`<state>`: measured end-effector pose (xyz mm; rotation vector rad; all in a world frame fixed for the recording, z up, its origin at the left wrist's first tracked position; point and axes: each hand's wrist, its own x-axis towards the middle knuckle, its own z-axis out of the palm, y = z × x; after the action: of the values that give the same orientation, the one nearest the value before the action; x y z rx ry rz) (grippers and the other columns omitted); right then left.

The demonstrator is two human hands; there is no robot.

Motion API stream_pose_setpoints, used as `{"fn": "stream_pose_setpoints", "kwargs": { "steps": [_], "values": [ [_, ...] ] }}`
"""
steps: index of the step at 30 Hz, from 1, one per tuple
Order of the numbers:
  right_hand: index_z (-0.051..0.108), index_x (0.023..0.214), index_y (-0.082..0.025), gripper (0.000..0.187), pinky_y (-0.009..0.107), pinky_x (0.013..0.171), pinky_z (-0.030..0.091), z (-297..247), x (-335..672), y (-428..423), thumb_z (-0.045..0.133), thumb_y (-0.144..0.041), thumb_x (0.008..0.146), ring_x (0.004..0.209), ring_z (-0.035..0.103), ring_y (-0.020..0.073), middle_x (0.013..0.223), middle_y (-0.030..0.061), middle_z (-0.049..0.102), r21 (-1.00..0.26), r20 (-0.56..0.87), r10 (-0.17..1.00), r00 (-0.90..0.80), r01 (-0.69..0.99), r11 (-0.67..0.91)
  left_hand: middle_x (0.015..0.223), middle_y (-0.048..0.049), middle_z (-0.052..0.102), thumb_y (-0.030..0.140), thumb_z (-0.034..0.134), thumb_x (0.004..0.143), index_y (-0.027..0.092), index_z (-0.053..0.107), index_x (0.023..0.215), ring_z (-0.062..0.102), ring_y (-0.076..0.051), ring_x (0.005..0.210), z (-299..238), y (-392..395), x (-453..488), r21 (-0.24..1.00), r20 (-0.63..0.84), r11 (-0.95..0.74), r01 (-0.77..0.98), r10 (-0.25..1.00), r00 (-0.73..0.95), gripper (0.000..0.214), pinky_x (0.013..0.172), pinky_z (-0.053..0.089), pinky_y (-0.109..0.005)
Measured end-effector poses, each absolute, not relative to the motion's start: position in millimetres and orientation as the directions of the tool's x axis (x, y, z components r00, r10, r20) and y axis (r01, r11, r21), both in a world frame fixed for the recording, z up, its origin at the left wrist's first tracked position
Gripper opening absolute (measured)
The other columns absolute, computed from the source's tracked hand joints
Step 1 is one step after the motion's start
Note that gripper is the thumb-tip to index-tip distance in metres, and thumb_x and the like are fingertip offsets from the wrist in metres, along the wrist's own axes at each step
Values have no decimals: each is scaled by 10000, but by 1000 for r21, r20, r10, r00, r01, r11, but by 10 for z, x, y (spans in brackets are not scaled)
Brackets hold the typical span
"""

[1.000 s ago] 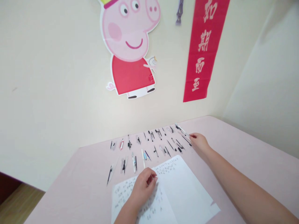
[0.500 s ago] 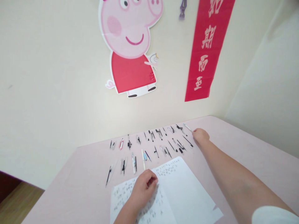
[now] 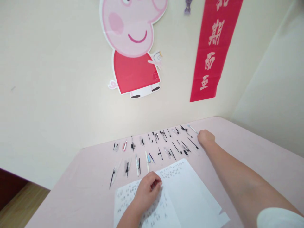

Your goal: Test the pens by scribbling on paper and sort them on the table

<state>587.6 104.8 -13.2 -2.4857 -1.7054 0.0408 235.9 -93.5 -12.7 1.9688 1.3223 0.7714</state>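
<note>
My left hand [image 3: 147, 189] rests with curled fingers on an open notebook [image 3: 190, 193] covered in handwriting, near its top edge. My right hand [image 3: 206, 137] reaches far across the pink table [image 3: 249, 148], fingers closed in a pinch on the near end of a white pen [image 3: 192, 129] at the right end of the far row. Several pens and pen parts [image 3: 152, 148] lie in two rows between the notebook and the wall.
A cartoon pig cutout [image 3: 134, 47] and a red banner with characters [image 3: 213, 47] hang on the cream wall behind the table. A wooden floor [image 3: 21, 202] shows past the table's left edge. A second wall closes in at the right.
My right hand moved right and away along the far row, from the dark pens to the white pen at its end. The left hand stayed on the notebook.
</note>
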Motion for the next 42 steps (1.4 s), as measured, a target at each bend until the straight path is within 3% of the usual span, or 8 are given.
{"fn": "stream_pose_setpoints", "kwargs": {
  "steps": [7,11,15,21,28,35,42],
  "values": [
    [667,1019,-115,328,298,783,429,60,5569,799,388,-210,874,983,567,247,1099,178,570,-92,184,949,255,966,-241,757,-32,568,183,491,791,176,596,759,520,-149,691,-107,-934,2360,766,126,-303,568,936,329,109,643,395,-256],
    [639,1029,-159,303,275,785,402,93,5190,449,383,-241,891,952,557,213,1072,117,573,-86,368,930,5,996,29,756,-31,569,179,493,789,175,593,755,521,-150,692,-91,-942,2365,761,121,-299,576,937,327,106,643,392,-256],
    [638,1004,-182,274,239,740,394,-18,4968,165,398,-230,879,877,573,174,1014,74,591,-137,355,927,-119,975,177,756,-34,572,172,496,783,172,593,755,523,-153,699,-98,-949,2363,754,123,-304,582,936,329,101,648,391,-258],
    [650,1014,-171,282,225,738,395,-116,5043,177,412,-210,867,859,581,159,1028,71,607,-216,274,961,-39,971,101,757,-33,572,180,490,792,172,594,760,523,-151,695,-117,-944,2357,750,134,-321,578,930,342,109,649,393,-260],
    [644,1059,-157,313,232,861,380,-102,5270,550,396,-193,870,975,567,183,1078,91,606,-238,283,956,71,971,-2,746,-31,572,206,493,797,177,602,757,524,-155,691,-102,-936,2367,754,132,-314,577,933,336,119,639,389,-260],
    [630,1086,-107,315,267,855,406,-103,5441,1150,459,-205,839,985,572,225,1109,164,570,-190,150,977,150,974,-121,750,-34,576,213,496,800,178,605,758,526,-152,685,-104,-925,2366,766,121,-302,567,935,333,122,630,394,-257],
    [605,1128,-82,351,325,882,413,-137,5414,1527,454,-218,843,1057,533,265,1148,189,562,-89,79,994,73,994,-66,759,-37,580,207,497,801,177,604,758,530,-149,691,-106,-917,2365,774,103,-283,566,939,329,119,640,402,-258]
  ]
}}
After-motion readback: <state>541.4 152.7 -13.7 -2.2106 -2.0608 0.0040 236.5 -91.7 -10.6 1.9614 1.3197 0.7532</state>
